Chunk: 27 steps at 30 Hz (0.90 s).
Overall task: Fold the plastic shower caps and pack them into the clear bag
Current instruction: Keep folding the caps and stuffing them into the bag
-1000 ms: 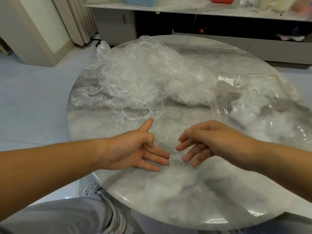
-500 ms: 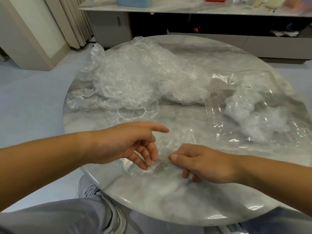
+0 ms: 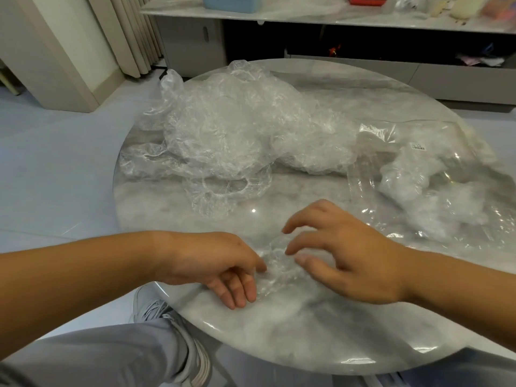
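Our left hand [image 3: 220,263] pins a crumpled shower cap [image 3: 279,270] to the marble surface [image 3: 293,331] near its front edge while our right hand [image 3: 343,252], grip spread and empty, hovers to fold it; the clear bag [image 3: 435,191] waits rightward, beside the unfolded pile [image 3: 237,135].

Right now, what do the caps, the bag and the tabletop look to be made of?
Pile of caps: thin clear plastic film, crinkled, with gathered rims. Bag: smoother, glossier clear plastic, showing sharp glare and a printed label. Tabletop: polished grey-white veined stone, likely marble or a look-alike, mirror-like at the rim.
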### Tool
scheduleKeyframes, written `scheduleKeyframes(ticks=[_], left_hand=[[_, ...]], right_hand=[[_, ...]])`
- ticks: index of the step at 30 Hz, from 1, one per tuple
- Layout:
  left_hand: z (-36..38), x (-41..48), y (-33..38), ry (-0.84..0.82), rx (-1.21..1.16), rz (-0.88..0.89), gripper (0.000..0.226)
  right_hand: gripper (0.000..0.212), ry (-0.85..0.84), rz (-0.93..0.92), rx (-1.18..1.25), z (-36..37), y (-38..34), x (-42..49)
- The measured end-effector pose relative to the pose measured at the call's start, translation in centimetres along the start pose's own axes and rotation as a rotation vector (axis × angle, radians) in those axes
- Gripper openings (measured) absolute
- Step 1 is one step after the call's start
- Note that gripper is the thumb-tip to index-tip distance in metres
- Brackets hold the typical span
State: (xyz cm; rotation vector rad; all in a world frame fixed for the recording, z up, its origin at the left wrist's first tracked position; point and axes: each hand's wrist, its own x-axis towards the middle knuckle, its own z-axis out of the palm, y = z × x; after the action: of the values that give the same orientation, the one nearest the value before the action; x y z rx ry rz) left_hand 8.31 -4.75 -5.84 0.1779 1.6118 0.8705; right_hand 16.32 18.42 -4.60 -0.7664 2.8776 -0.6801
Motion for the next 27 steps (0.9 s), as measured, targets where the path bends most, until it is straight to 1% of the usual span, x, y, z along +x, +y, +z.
scheduleKeyframes(ticks=[1,2,4,5,7,9,12,13,14,17,19,24,27], left_hand=[[0.0,0.0,0.0,-0.002,0.055,0.002,0.069],[0.0,0.0,0.1,-0.005,0.098,0.001,0.07],[-0.2,-0.2,0.1,-0.009,0.137,-0.01,0.068],[-0.5,-0.4,0.1,-0.011,0.152,-0.017,0.063],[-1.3,-1.0,0.2,0.016,0.171,-0.019,0.042],[-2.5,-1.4,0.4,0.147,0.156,0.023,0.025],[-3.9,-1.2,0.5,0.442,0.278,0.1,0.016],[-4.0,-1.2,0.5,0.486,0.31,0.097,0.016],[-4.0,-1.1,0.5,0.489,0.312,0.082,0.017],[-3.5,-0.9,0.5,0.429,0.221,-0.02,0.023],[-3.2,-0.6,0.4,0.434,0.16,-0.056,0.026],[-3.6,-1.0,0.6,0.484,-0.045,0.039,0.029],[-3.5,-1.6,1.4,0.413,-0.217,0.091,0.034]], right_hand=[[0.034,-0.064,-0.103,-0.134,0.2,0.1,-0.1],[0.038,-0.138,-0.142,-0.2,0.5,0.2,-0.3],[0.045,-0.246,-0.137,-0.23,1.1,0.5,-0.5],[0.047,-0.282,-0.137,-0.237,1.4,0.6,-0.7],[0.049,-0.315,-0.136,-0.247,1.9,0.8,-1.2],[0.053,-0.342,-0.123,-0.27,2.2,0.7,-1.6],[0.061,-0.374,-0.087,-0.289,2.7,0.2,-1.7],[0.064,-0.379,-0.081,-0.299,2.9,0.0,-1.7],[0.065,-0.377,-0.073,-0.306,3.0,-0.2,-1.6],[0.069,-0.37,-0.036,-0.312,3.5,-0.4,-1.4],[0.071,-0.36,-0.027,-0.3,3.6,-0.4,-1.5],[0.065,-0.363,-0.06,-0.288,3.4,-0.5,-1.6],[0.065,-0.343,-0.066,-0.302,3.7,-0.4,-1.9]])
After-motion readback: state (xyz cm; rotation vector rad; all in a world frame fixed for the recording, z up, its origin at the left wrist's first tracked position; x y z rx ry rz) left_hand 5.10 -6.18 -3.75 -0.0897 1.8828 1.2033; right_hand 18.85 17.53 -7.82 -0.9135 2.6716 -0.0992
